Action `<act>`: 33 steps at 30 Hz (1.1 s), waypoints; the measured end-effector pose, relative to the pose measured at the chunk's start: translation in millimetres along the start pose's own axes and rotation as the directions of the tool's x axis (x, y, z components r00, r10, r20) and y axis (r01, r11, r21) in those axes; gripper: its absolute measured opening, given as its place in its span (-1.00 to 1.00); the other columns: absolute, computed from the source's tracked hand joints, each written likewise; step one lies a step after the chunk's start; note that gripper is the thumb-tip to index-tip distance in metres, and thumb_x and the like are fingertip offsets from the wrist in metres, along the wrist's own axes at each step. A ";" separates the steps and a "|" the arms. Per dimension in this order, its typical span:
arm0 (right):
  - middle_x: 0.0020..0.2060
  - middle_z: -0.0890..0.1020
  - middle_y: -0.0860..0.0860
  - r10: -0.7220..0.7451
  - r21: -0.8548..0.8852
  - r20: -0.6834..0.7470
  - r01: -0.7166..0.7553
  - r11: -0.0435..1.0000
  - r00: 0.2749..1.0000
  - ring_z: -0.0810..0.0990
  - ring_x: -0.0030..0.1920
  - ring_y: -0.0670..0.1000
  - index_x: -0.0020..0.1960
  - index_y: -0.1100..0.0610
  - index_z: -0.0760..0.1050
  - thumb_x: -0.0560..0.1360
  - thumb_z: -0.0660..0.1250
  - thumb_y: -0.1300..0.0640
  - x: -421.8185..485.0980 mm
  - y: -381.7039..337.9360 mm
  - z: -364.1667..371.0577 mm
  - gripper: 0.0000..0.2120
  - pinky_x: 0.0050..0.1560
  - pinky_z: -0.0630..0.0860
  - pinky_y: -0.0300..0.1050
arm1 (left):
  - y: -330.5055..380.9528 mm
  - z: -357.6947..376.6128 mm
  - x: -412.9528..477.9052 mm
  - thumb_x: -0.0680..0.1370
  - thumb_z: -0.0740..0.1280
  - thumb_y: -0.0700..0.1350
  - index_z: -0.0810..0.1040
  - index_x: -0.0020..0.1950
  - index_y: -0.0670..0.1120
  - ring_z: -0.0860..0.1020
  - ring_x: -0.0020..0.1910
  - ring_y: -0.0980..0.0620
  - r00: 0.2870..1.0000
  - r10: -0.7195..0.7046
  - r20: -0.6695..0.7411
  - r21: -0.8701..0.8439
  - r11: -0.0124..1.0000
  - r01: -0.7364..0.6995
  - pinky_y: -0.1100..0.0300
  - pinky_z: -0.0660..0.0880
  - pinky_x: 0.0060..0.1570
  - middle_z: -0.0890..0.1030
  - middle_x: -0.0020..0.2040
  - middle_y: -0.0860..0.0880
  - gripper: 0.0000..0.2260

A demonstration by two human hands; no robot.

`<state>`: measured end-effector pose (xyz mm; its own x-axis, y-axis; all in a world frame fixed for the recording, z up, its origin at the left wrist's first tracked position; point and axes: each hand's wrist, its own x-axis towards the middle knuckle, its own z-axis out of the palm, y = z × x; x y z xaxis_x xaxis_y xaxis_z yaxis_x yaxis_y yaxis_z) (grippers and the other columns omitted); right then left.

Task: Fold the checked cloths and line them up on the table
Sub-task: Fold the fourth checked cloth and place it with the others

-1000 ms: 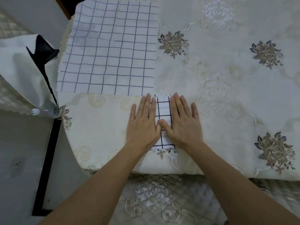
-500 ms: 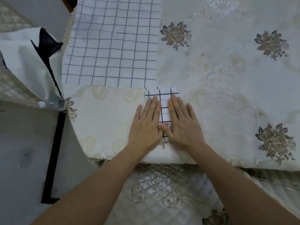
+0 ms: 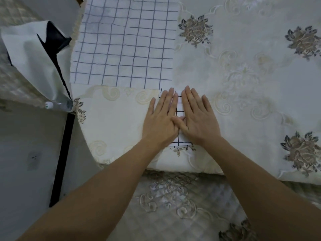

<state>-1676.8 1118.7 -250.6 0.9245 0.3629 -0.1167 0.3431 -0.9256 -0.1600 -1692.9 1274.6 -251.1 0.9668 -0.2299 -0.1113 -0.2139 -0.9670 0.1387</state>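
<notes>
Over the last half second I see both hands have slid away from me along the small folded checked cloth (image 3: 180, 108). Its near end now shows and its far end is covered. My left hand (image 3: 160, 122) and right hand (image 3: 198, 119) lie flat on it, fingers (image 3: 191, 96) straight and close together, pressing, gripping nothing. I judge this fold is nearly smoothed. It sits close to the desk's (image 3: 251, 105) near edge, with the large unfolded checked cloth (image 3: 125, 44) just beyond. There is open room to the right.

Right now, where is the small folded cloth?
Head view, centre: the folded cloth lies under the left hand and right hand near the table edge, just below the large checked cloth.
</notes>
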 end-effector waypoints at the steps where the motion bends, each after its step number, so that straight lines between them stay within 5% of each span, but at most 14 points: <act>1: 0.64 -0.10 0.07 0.006 -0.002 -0.003 -0.006 1.000 1.000 -0.16 0.62 0.01 0.64 0.18 -0.12 0.61 -0.26 -0.37 -0.1 0.1 -0.2 -0.19 0.60 -0.07 0.14 | -4.1 0.0 -3.1 0.68 -0.12 0.17 -0.15 0.64 -0.10 -0.21 0.61 0.02 1.000 -0.017 -0.003 0.007 1.000 0.017 -0.11 -0.06 0.57 -0.18 0.64 -0.05 -0.40; 11: 0.63 -0.14 0.07 0.102 -0.033 0.018 -0.101 0.994 0.995 -0.20 0.62 0.01 0.64 0.18 -0.18 0.61 -0.19 -0.37 1.0 -4.7 -1.3 -0.18 0.60 -0.10 0.14 | -26.4 -3.2 -18.1 0.67 -0.15 0.16 -0.19 0.63 -0.12 -0.20 0.61 0.05 0.996 -0.091 0.005 0.002 0.996 0.091 -0.13 -0.05 0.56 -0.18 0.64 -0.03 -0.39; 17: 0.61 -0.28 0.00 0.097 0.004 0.170 -0.099 0.995 0.981 -0.29 0.60 -0.04 0.62 0.11 -0.31 0.60 -0.19 -0.40 4.9 -2.9 -18.3 -0.18 0.60 -0.16 0.11 | -26.7 -18.5 -19.4 0.67 -0.16 0.18 -0.22 0.63 -0.10 -0.23 0.60 0.05 0.993 -0.086 0.075 -0.065 0.994 0.091 -0.13 -0.08 0.56 -0.22 0.64 -0.01 -0.39; 20: 0.62 0.02 0.14 0.225 0.185 0.028 -0.227 0.956 0.974 0.08 0.60 0.10 0.64 0.17 -0.10 0.64 0.13 -0.17 0.2 9.5 -43.1 -0.24 0.56 0.15 0.13 | -30.1 -37.0 -21.3 0.70 -0.03 0.13 -0.10 0.64 -0.09 -0.12 0.61 0.04 0.987 -0.151 0.060 -0.285 0.945 0.162 -0.07 -0.07 0.57 -0.12 0.65 0.00 -0.42; 23: 0.32 0.47 0.22 0.526 0.396 -0.149 -0.437 0.808 0.838 0.47 0.27 0.26 0.49 0.21 0.32 0.56 0.29 0.11 -20.1 23.1 -56.7 -0.48 0.18 0.47 0.12 | -30.3 -50.6 -37.2 0.66 0.21 -0.05 0.35 0.49 -0.10 0.36 0.39 -0.09 0.888 -0.457 -0.056 -0.557 0.752 0.352 0.03 0.30 0.37 0.37 0.47 -0.10 -0.60; 26: 0.11 0.58 0.10 0.621 0.487 0.022 -0.550 0.678 0.784 0.56 0.11 0.17 0.28 0.14 0.51 0.57 0.28 0.11 -32.4 22.7 -57.6 -0.70 0.01 0.44 0.00 | -17.3 -50.5 -48.0 0.65 0.26 -0.11 0.54 0.24 -0.13 0.49 -0.02 -0.04 0.792 -0.608 0.054 -0.634 0.592 0.498 0.19 0.37 0.02 0.50 0.17 -0.15 -0.79; 33: -0.06 0.64 0.04 0.622 0.559 0.179 -0.598 0.574 0.763 0.56 -0.07 0.08 0.13 0.13 0.52 0.58 0.27 0.04 -32.9 -8.9 -52.5 -0.79 -0.12 0.47 -0.05 | 18.3 -47.7 -49.5 0.61 0.33 -0.07 0.57 0.15 -0.13 0.52 -0.03 0.00 0.745 -0.659 0.101 -0.636 0.534 0.558 0.20 0.39 -0.03 0.55 0.02 -0.06 -0.83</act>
<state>-1701.5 1109.3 -193.9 0.8887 -0.2793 -0.3635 -0.4494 -0.6876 -0.5703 -1738.1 1273.6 -196.1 0.8475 0.4548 -0.2737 0.5139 -0.5740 0.6375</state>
